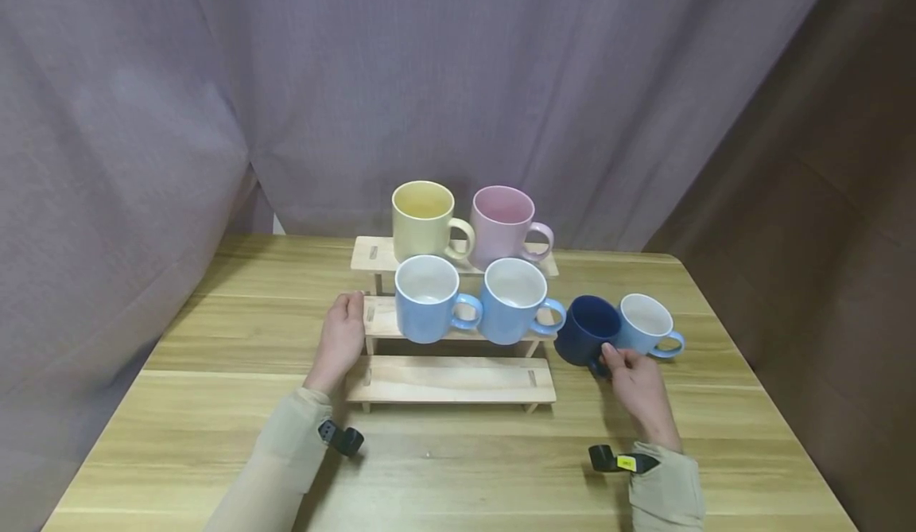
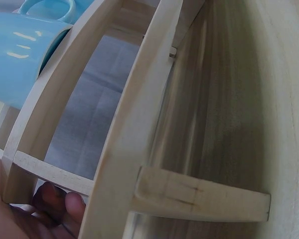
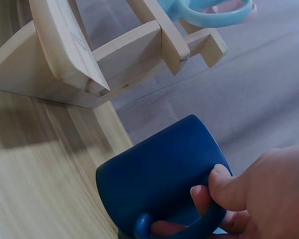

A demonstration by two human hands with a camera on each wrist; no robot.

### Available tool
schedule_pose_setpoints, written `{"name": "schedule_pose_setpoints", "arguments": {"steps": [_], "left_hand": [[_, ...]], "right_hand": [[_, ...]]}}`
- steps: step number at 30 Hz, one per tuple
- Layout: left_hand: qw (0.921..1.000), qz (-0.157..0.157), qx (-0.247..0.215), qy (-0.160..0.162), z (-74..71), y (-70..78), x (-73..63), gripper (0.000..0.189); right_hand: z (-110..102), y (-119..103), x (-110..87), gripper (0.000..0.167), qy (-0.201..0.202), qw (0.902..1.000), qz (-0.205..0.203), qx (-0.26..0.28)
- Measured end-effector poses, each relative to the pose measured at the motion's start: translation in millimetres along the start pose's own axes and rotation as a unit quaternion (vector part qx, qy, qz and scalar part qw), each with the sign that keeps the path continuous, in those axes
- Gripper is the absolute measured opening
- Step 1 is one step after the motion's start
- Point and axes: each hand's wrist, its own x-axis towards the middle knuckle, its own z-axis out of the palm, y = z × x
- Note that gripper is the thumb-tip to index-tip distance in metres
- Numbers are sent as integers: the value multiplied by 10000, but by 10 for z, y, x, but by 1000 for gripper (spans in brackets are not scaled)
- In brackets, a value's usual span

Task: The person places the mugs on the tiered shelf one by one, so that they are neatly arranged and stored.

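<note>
A three-step wooden rack stands mid-table. At its left end, my left hand grips the middle step; in the left wrist view the curled fingers reach round its side piece. My right hand holds a dark blue mug by its handle, to the right of the rack. The right wrist view shows the thumb at the rim and fingers through the handle. Whether this mug touches the table cannot be told.
Two light blue mugs stand on the middle step. A yellow mug and a pink mug occupy the top step. Another light blue mug is just right of the dark one. A grey curtain hangs behind the table.
</note>
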Motion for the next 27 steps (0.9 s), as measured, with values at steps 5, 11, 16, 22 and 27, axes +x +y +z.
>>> {"name": "schedule_pose_setpoints", "arguments": {"steps": [5, 11, 16, 22, 27], "left_hand": [[10000, 10, 25, -2, 0, -4, -4, 52], [10000, -1, -38, 4, -1, 0, -8, 52], [10000, 15, -5, 39, 0, 2, -5, 53], [10000, 54, -25, 55, -2, -2, -6, 52], [10000, 49, 7, 41, -1, 0, -10, 53]], "right_hand": [[-5, 9, -8, 52, 4, 10000, -28, -54], [-12, 7, 0, 52, -11, 9999, -57, -103], [-11, 5, 7, 51, 1, 10000, -64, -50], [-9, 2, -3, 51, 34, 10000, -62, -42], [-9, 14, -12, 51, 75, 9997, -129, -172]]}}
